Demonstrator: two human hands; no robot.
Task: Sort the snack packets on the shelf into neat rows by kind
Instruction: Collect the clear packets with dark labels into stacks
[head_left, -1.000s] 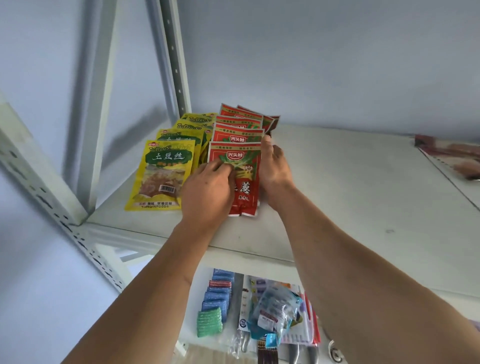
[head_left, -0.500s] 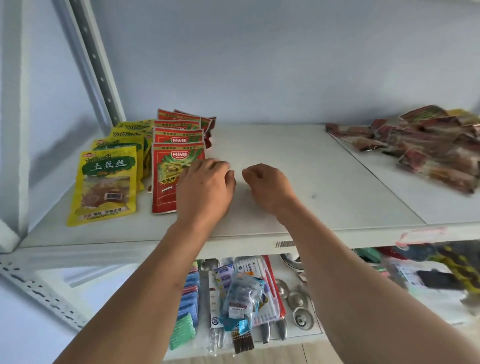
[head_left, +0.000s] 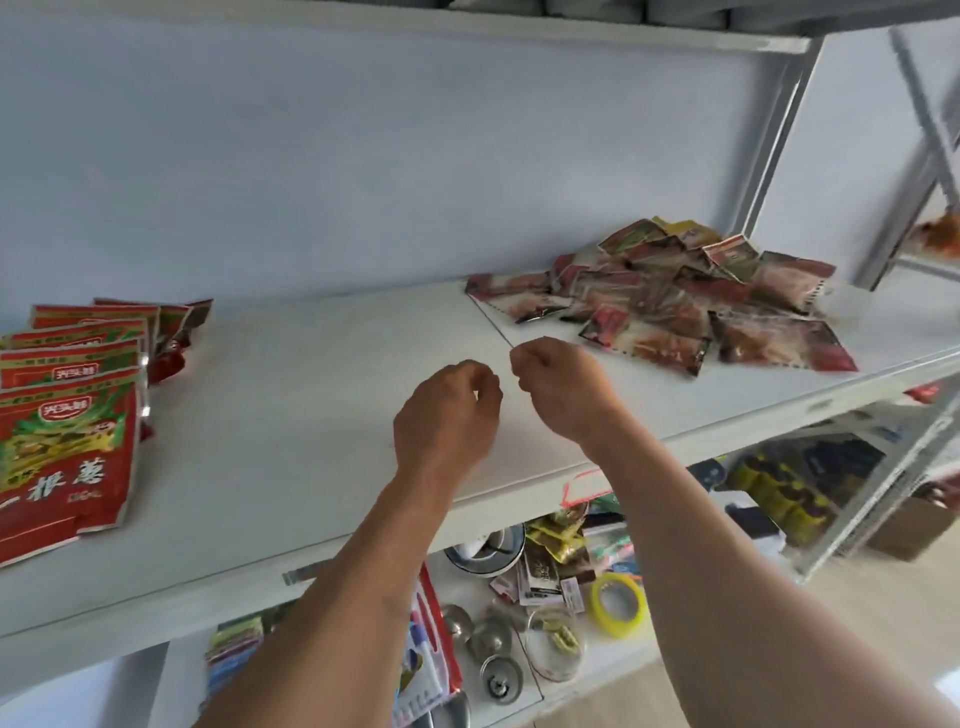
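1. A second ago both hands were pressing the front red packet flat in its row. Now they have let go and moved to the right, over the bare middle of the white shelf (head_left: 311, 415).

2. The left hand (head_left: 447, 415) holds nothing. Its fingers are loosely curled, and it hangs just above the shelf.

3. The right hand (head_left: 563, 389) holds nothing too. Its fingers are loosely bent, and it is the hand nearer the pile.

4. The row of red packets (head_left: 67, 415) sits at the far left, each one lying partly over the one behind it, front to back. It looks tidy (the yellow row that showed beside it before is now out of view, because the head has turned).

5. The messy pile of snack packets (head_left: 675, 306) is on the right part of the shelf, well apart from the red row. The packets lie every which way, some on top of others. They are blurry, so I cannot tell how many kinds there are.

6. What this means: I think the red row is finished for now, and the hands are going to fetch more packets from the pile. The middle of the shelf has room for a new row.

7. Lots of sorting is left to do.
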